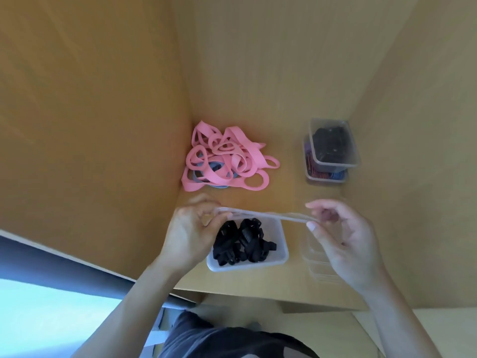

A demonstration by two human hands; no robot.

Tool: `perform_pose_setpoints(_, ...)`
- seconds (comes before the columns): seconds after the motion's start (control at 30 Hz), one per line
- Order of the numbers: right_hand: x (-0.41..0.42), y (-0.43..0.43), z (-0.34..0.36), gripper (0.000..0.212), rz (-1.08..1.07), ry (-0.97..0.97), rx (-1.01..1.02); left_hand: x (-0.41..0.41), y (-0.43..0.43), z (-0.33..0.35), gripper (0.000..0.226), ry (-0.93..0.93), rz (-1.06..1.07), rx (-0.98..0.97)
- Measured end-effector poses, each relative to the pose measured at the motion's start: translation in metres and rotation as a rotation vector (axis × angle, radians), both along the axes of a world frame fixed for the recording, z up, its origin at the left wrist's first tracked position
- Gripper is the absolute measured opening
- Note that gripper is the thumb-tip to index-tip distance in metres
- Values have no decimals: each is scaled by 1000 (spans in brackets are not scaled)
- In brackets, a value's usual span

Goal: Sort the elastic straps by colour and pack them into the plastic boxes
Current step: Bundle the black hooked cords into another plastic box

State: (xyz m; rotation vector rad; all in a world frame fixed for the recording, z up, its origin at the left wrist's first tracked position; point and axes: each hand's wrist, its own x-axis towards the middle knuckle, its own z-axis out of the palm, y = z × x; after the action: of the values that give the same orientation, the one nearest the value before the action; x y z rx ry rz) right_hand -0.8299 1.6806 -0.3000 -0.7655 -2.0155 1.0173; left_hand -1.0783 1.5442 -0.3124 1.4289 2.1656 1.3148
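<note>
A clear plastic box (pixel 280 257) near the desk's front edge holds black elastic straps (pixel 242 241). Above its far rim I hold a clear lid (pixel 265 215) level. My left hand (pixel 189 233) pinches the lid's left end and my right hand (pixel 343 236) pinches its right end. A heap of pink straps (pixel 227 158) with some blue ones (pixel 215 166) under it lies in the back left corner.
Two stacked clear boxes stand at the back right: the top box (pixel 333 146) holds black straps, the lower box (pixel 325 175) red and blue ones. A stack of empty clear boxes (pixel 322 264) sits under my right hand. Wooden walls enclose the desk (pixel 289 187) on three sides.
</note>
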Motion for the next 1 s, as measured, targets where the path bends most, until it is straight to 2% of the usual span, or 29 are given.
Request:
perform_pose_setpoints(0.07,-3,4,-1,20,37,28,-91,0,-7,-1,8,-116,10,-18)
perform_pose_setpoints(0.13,-7,7,-2,19,74,56,-174,0,-13,-6,16,-246,26,-65)
perform_pose_setpoints(0.23,-20,9,-11,7,56,64,-299,-1,-19,-16,13,-494,34,-143)
perform_pose_setpoints(0.3,-32,8,-26,19,2,17,-363,1,-21,-24,13,-597,101,-115)
perform_pose_setpoints(0.33,-38,7,-35,20,-31,-13,-395,2,-21,-28,24,-612,144,-99)
perform_pose_setpoints(0.43,-50,5,-57,23,-117,-94,-446,4,-21,-42,57,-508,204,-127)
perform_pose_setpoints(0.53,-56,3,-73,27,-169,-164,-385,6,-23,-54,51,-305,226,-203)
perform_pose_setpoints(0.77,-61,-8,-82,29,-265,-279,-123,10,-12,-59,51,-68,232,-289)
perform_pose_setpoints(0.87,-61,-13,-83,32,-263,-347,-71,14,-14,-63,50,-38,215,-375)
perform_pose_setpoints(1.0,-59,-18,-85,37,-241,-384,-80,23,-19,-69,51,-21,183,-380)
